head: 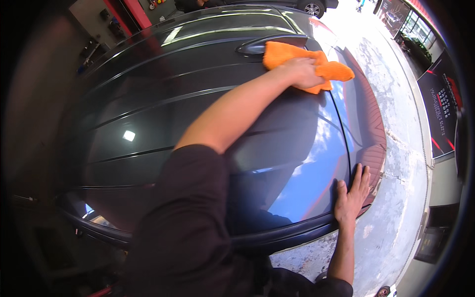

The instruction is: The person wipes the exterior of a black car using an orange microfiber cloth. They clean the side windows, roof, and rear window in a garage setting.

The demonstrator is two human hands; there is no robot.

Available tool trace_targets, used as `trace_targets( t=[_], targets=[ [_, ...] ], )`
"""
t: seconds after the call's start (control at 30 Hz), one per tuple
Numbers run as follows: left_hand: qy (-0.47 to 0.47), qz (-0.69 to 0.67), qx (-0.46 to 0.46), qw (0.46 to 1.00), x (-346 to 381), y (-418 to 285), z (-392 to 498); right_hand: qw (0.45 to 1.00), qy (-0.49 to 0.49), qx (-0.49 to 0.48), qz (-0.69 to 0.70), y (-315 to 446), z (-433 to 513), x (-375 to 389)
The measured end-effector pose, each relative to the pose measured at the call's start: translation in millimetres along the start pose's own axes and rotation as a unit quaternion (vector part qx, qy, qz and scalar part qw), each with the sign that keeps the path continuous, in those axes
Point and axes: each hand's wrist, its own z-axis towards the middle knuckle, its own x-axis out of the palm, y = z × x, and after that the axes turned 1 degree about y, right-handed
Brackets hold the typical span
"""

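My left hand is stretched out across a dark car roof. It presses an orange microfibre cloth against the glossy surface, and part of the cloth bunches up beside the fingers. Just beyond it, a shark-fin antenna rises from the roof, its base partly covered by the cloth. My right hand lies flat, fingers spread, on the rear spoiler behind the roof seam. It grips nothing. Sky and clouds are mirrored in the paint between both hands.
Raised ribs run along the roof, and a dark side rail edges the near side. Pale worn concrete floor lies to the right. A dark banner with writing stands beyond. A red post, another vehicle's wheel and a person are at the far side.
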Motion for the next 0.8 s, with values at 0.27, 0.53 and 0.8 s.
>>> trace_targets(
  t=[0.27, 0.53, 0.8],
  targets=[
    [-0.136, -0.193, -0.481, 0.845, -161, 173, -413, 1.000, -0.010, -0.008, -0.019, -6, 0, 7],
    [0.014, -0.112, -0.227, 0.967, -103, 128, -210, 0.999, -0.028, -0.019, -0.033, -24, 4, 18],
    [-0.006, 0.039, -0.074, 0.996, -86, 177, -194, 1.000, -0.021, -0.021, -0.008, -40, 16, 23]
  ],
)
